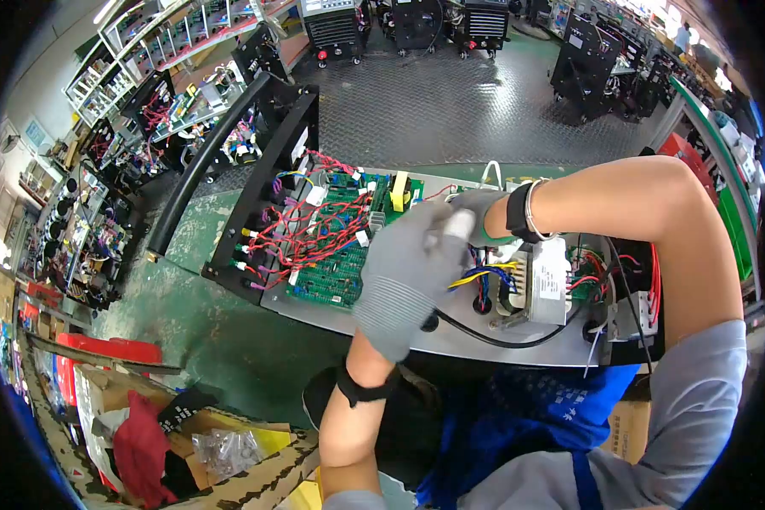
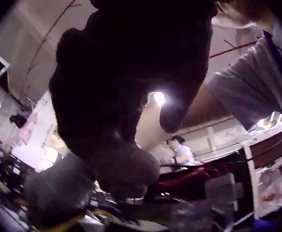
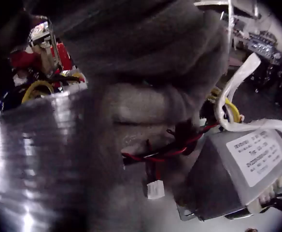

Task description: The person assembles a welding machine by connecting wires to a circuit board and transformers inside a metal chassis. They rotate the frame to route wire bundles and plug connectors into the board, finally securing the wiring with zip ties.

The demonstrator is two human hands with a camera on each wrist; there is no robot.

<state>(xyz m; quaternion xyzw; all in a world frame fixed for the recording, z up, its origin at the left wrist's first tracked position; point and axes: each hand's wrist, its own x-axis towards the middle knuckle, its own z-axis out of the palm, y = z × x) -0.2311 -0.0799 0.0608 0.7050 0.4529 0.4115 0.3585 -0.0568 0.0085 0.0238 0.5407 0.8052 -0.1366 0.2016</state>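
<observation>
Both hands wear grey gloves and meet over an open metal chassis (image 1: 450, 342). My left hand (image 1: 404, 272) reaches in from below, its fingers bent beside my right hand (image 1: 478, 214), which comes from the right. In the right wrist view, a twisted red-and-black wire (image 3: 162, 153) runs right under the bent right fingers, with a white connector (image 3: 155, 190) below. The left wrist view shows the left glove dark against the light. I cannot tell what the fingers hold. Left of the hands lies a green circuit board (image 1: 323, 285) under red wires (image 1: 314, 231); yellow-and-blue wires (image 1: 484, 274) lie to the right.
A labelled metal box (image 1: 549, 280) and a black cable (image 1: 493, 342) sit on the chassis's right part. Its black front panel with a curved handle (image 1: 197, 170) rises at the left. An open carton (image 1: 238, 476) stands lower left. Black machines (image 1: 331, 32) stand across the floor.
</observation>
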